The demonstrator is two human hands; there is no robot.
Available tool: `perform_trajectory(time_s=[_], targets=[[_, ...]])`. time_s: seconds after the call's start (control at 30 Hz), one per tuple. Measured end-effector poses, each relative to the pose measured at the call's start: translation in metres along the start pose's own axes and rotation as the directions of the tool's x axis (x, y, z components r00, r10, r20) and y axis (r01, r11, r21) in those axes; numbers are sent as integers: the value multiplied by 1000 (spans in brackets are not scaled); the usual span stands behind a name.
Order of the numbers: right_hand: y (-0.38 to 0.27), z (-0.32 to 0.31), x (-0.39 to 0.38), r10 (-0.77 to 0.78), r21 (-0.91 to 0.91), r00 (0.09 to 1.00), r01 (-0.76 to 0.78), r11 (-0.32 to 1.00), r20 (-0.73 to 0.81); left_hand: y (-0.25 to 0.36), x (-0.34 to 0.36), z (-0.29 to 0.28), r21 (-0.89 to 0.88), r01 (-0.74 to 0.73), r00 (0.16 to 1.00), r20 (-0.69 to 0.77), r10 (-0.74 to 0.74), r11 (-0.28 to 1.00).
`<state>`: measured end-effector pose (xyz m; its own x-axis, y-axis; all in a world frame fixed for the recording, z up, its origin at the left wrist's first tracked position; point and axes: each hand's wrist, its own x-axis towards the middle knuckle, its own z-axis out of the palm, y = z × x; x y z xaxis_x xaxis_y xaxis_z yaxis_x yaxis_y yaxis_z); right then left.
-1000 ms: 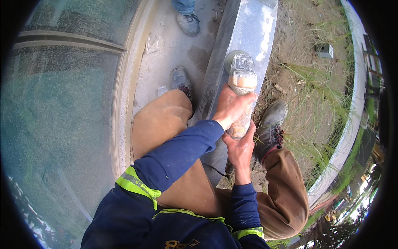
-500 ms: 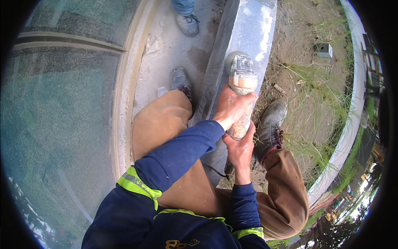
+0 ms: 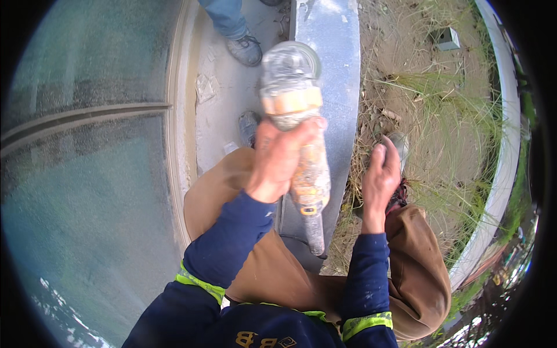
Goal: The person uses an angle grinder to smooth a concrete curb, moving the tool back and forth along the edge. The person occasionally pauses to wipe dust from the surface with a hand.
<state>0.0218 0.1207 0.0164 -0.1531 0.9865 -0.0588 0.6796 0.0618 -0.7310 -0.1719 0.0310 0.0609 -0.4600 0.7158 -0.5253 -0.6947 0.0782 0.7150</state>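
My left hand [image 3: 277, 155] is wrapped round the body of an angle grinder [image 3: 311, 168], which has orange bands and a thick coat of pale dust. Its head and round disc [image 3: 312, 58] point away from me, and motion smears them slightly. The grinder hangs over the left edge of a grey slab-like ledge [image 3: 339, 104]. On the right, my right hand [image 3: 381, 180] is off the tool, with fingers stretched forward and nothing visible in it. The grinder's tapered tail end [image 3: 314, 232] points back toward me.
A dusty glass window [image 3: 87, 191] with a pale frame runs along the left. Another person's shoe [image 3: 244, 50] stands on the dusty floor ahead. Dry soil with grass [image 3: 435, 110] lies right of the ledge, bordered by a white curb [image 3: 503, 151]. A small metal box [image 3: 448, 39] sits there.
My right hand has let go of the grinder and moved right. My left hand has lifted the grinder off the ledge's top and brought it leftward. The other person's leg has shifted.
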Motion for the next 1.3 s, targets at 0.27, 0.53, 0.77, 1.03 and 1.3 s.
perform_trajectory(time_s=[0.27,0.53,0.77,1.03,1.3], targets=[[-17,109,21,-642,-200,580,800,566,502,57,-9,-68,-82,-198,912,-381,152,977],[-19,125,37,-679,-185,573,809,558,458,52,-5,-74,-191,-81,954,-298,21,978],[-24,128,37,-690,-205,604,792,575,399,52,-5,-69,-175,-107,948,-314,47,979],[-22,125,37,-709,-154,598,794,588,373,51,-5,-70,-191,-112,950,-310,48,975],[-38,75,21,-385,342,826,252,905,412,29,9,-51,-193,-77,972,-231,31,978]])
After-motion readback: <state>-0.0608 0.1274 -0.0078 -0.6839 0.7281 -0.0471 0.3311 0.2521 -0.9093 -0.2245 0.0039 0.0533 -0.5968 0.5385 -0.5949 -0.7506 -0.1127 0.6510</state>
